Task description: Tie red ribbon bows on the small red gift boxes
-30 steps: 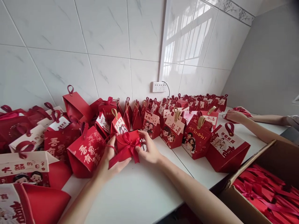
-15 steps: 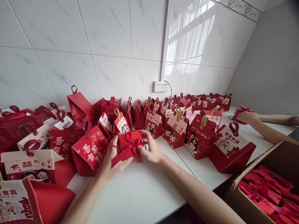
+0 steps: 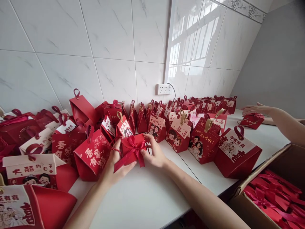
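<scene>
A small red gift box (image 3: 127,145) tied with a shiny red ribbon bow (image 3: 135,149) is held between my two hands above the white table (image 3: 140,197). My left hand (image 3: 119,163) is closed around its left side and underneath, with a red twisted cord by the fingers. My right hand (image 3: 153,152) grips the right side, fingertips at the bow. Just behind stands a small red box with a gold loop (image 3: 125,127). Left of my left hand leans a red box with white lettering (image 3: 91,156).
Many red and cream gift boxes line the tiled wall. A cardboard carton (image 3: 247,203) at the lower right holds red ribboned packets (image 3: 276,203). At the far right another person's hand (image 3: 257,108) is over a red box (image 3: 252,121). A power strip (image 3: 164,89) hangs on the wall.
My hands and the gift box stay nearly still. The other person's hand has lifted and opened above the red box at the far right, which now shows more fully.
</scene>
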A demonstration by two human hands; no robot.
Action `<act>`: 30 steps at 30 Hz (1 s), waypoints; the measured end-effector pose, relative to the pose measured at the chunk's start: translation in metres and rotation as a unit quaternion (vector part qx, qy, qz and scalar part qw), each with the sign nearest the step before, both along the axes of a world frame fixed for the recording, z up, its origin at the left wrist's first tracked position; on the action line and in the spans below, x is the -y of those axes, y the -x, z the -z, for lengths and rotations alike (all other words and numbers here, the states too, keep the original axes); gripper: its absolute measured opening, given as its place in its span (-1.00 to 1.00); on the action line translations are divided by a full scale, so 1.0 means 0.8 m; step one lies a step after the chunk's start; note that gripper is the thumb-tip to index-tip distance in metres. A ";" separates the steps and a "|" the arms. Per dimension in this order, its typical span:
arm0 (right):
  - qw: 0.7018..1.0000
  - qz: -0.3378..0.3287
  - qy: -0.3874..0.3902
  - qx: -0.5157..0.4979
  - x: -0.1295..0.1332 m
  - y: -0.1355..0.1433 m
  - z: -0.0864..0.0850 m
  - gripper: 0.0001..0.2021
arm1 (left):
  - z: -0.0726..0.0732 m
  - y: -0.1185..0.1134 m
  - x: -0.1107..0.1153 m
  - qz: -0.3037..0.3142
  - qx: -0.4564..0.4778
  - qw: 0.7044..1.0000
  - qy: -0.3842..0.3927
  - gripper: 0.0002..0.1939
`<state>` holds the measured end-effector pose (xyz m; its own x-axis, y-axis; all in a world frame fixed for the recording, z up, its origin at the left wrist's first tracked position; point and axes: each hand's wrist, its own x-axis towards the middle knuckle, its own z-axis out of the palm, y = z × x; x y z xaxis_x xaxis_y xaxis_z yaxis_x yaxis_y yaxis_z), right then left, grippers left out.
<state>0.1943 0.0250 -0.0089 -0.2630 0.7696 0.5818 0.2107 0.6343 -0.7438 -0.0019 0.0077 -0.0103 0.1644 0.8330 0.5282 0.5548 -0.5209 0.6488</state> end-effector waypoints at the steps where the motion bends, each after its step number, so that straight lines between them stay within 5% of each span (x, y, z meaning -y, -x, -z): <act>1: 1.000 0.000 0.000 0.000 0.000 0.000 0.000 -0.45 | 0.000 0.000 0.000 -0.003 0.000 1.000 0.002 0.00; 30: 1.000 0.004 0.007 0.007 0.003 0.000 -0.003 -0.45 | -0.002 -0.001 0.002 -0.013 -0.008 1.000 0.022 -0.02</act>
